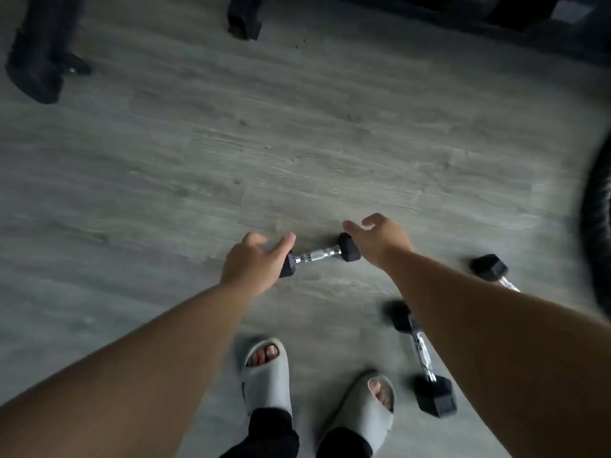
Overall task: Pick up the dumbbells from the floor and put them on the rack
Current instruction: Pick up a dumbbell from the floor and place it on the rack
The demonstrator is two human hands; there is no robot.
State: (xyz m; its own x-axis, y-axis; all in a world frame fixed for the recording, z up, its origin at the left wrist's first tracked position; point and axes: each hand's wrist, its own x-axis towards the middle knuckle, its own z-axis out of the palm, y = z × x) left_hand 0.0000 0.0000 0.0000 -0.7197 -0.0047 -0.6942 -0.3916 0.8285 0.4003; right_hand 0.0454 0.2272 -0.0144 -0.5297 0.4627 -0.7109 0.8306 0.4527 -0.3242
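Three black hex dumbbells with chrome handles lie on the grey wood-look floor. The nearest to my hands, a small dumbbell (318,255), lies crosswise between them. My left hand (253,264) hovers over its left head, fingers spread, holding nothing. My right hand (379,239) is open over its right head, also holding nothing. A second dumbbell (421,355) lies to the right under my right forearm. A third dumbbell (492,268) is partly hidden behind that forearm. No rack is clearly visible.
My feet in grey slides (264,375) stand just behind the dumbbells. Dark equipment legs (36,61) and a black foot (244,19) stand at the far side. A dark base (496,24) runs along the top right. A black curved object (600,226) is at the right edge.
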